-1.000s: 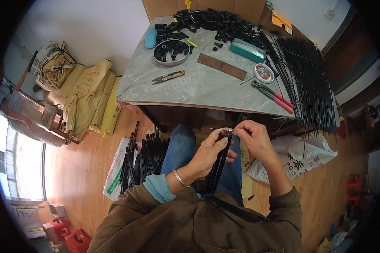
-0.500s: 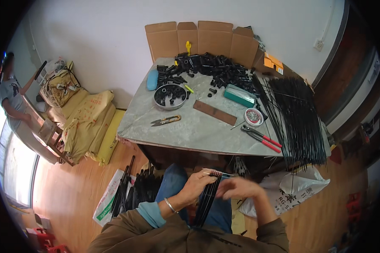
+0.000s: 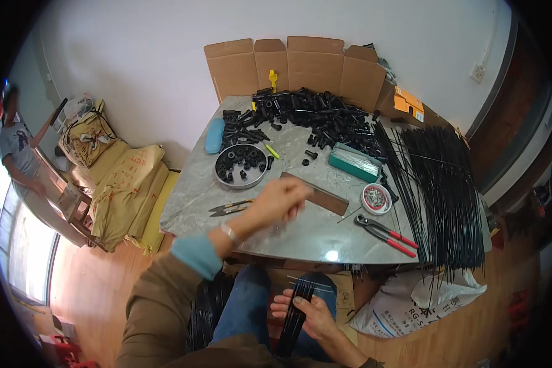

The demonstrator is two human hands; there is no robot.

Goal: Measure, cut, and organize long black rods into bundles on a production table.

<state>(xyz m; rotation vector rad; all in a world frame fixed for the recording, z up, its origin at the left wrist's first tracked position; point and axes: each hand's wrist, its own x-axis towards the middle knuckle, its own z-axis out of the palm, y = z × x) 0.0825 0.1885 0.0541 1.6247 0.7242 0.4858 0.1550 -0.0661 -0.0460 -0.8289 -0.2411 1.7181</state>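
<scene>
A bundle of black rods (image 3: 290, 336) stands slantwise above the wearer's lap, between the two legs in blue jeans (image 3: 244, 300), just in front of the near edge of the worktop. The right hand (image 3: 314, 316) has its grip closed around the upper part of the bundle, thumb pressed across the front and fingers showing on the far side; thin pale wires (image 3: 300, 281) cross the top end. The left hand (image 3: 279, 199), with a bracelet at the wrist and a light blue cuff, is out over the worktop (image 3: 310, 238), its fingers bent and blurred, so whether its grip is narrow, or holds anything, I cannot tell. In view it overlaps part of a flat brown bar (image 3: 328, 200). To its left lie snips (image 3: 230, 207), and behind them a round metal dish (image 3: 242, 186) holds small black parts. A blue case (image 3: 214, 136) lies beside the dish, and a heap of black parts (image 3: 313, 113) spreads along the back, before folded cardboard (image 3: 316, 64). To the right are a teal box (image 3: 354, 164), a white bowl (image 3: 376, 212) of small metal pieces, red-handled pliers (image 3: 398, 245) and a broad pile of long black rods (image 3: 444, 199) that overhangs the edge. Below that pile a white sack (image 3: 398, 313) rests on the floor; at far left, yellow sacks (image 3: 129, 190) lie stacked near another person (image 3: 21, 150).
</scene>
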